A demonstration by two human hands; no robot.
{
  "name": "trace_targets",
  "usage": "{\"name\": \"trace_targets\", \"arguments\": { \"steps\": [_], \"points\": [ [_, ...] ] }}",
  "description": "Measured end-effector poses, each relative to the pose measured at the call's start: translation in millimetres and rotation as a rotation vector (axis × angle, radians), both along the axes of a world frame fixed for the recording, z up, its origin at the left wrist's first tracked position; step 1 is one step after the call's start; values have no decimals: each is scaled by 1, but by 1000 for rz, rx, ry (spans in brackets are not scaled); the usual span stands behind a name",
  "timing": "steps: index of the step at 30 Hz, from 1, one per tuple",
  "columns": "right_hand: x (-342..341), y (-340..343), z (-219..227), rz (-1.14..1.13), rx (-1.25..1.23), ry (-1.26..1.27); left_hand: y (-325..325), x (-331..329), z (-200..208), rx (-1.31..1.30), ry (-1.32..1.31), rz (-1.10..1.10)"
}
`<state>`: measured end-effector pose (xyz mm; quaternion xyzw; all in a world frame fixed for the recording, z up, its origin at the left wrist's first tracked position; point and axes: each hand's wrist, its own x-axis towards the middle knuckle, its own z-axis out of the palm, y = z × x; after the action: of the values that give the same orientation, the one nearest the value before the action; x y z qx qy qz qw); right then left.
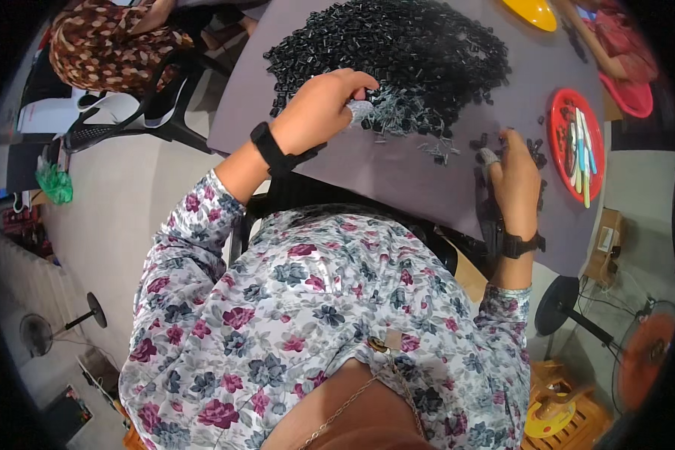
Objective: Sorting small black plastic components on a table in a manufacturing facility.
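My left hand (319,109) is over the near edge of a big heap of small black plastic pieces (397,49). Its fingers curl in toward the thumb, and what they hold, if anything, is too small to make out. Beside its fingertips lies a scatter of thin, clear-grey plastic bits (409,112). My right hand (517,180) is farther right, low over the table, its thumb apart from the index finger. A pale cover wraps the thumb tip. Several loose black pieces (535,150) lie around that hand; I see nothing between thumb and index finger.
The grey table (337,169) bears a red tray (577,187) with knife-like tools with coloured handles (583,150) and dark pieces. A yellow dish (532,11) is at the far edge. Other people sit at far left and far right. Black chair (176,124) at left, fans lower down.
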<state>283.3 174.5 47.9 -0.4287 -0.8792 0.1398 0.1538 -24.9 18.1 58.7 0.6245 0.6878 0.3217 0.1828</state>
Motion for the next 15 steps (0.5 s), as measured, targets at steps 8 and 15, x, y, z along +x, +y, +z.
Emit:
{"name": "trace_targets", "arguments": {
  "steps": [8, 15],
  "points": [
    [-41, -38, -21, 390, -155, 22, 13, -11, -18, -89, 342, -65],
    [-88, -34, -34, 470, -180, 195, -2, -3, -14, -23, 239, -53]
  ]
}}
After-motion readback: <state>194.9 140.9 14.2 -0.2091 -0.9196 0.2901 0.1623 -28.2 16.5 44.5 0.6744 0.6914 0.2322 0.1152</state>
